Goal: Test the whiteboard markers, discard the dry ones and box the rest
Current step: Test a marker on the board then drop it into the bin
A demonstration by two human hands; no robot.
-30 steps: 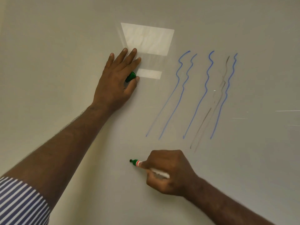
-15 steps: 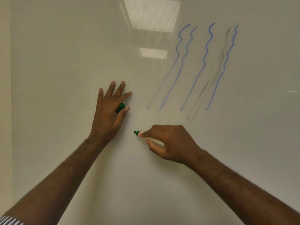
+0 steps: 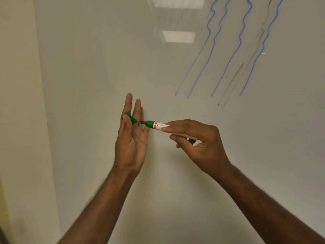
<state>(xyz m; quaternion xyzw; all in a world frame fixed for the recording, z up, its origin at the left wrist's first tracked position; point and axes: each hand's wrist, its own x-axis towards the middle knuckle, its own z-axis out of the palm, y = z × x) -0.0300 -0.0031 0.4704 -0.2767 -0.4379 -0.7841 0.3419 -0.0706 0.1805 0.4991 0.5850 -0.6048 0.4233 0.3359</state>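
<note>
Marker (image 3: 156,125), uncapped, lies level in the right hand (image 3: 198,143), pinched between thumb and forefinger by its white barrel, with the green tip pointing left and just short of the left hand's (image 3: 131,138) fingers. That left hand stands upright with its fingers straight and close together, while its thumb presses the green cap (image 3: 131,118) against the forefinger's base. Beyond the fingertips, the whiteboard (image 3: 105,59) bears blue and faint brown wavy strokes (image 3: 226,50).

An uncapped green-tipped whiteboard marker with a white barrel and red band (image 3: 155,125) lies level in front of the whiteboard, tip toward its small green cap (image 3: 131,118).
</note>
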